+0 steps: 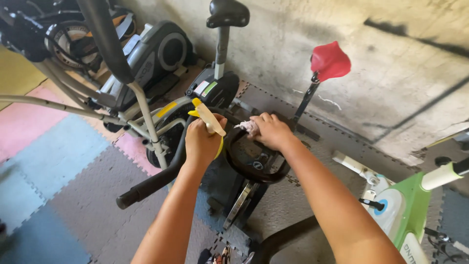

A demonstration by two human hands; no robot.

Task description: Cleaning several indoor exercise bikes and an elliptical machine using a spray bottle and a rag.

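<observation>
My left hand (201, 142) grips a spray bottle with a yellow and white trigger head (207, 115), its nozzle over the black handlebar loop (254, 173) of an exercise bike. My right hand (271, 130) presses a small pale cloth (248, 126) against the top of that loop. A black foam grip (151, 184) of the same bike sticks out to the lower left. The bottle's body is hidden behind my left hand.
A grey exercise bike with a black saddle (227, 13) stands behind. A red saddle (330, 60) on a post stands by the concrete wall. A green and white bike (408, 205) sits at the right. Coloured foam floor mats (58, 161) cover the ground.
</observation>
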